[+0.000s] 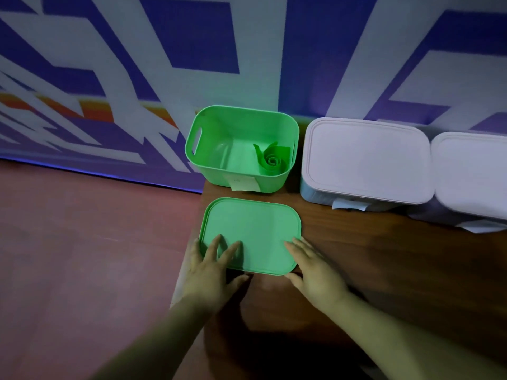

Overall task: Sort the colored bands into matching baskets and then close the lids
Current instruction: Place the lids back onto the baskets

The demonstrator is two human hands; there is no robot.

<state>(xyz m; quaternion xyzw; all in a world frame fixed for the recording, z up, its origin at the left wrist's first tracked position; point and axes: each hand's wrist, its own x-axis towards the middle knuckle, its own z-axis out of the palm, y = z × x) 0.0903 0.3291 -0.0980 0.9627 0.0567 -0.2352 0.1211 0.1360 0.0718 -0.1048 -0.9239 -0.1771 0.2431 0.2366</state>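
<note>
two lidded baskets [367, 160] beside open green basket [211, 171]; left hand [211, 272], right hand [315, 270] spread on green lid [252, 229].

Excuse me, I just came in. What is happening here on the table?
A person handles the green lid, which lies on the table in front of the open green basket. The left hand has its fingers spread on the lid's near left corner; the right hand touches the near right corner. A rolled green band lies inside the basket. The second basket and third basket are closed.
</note>
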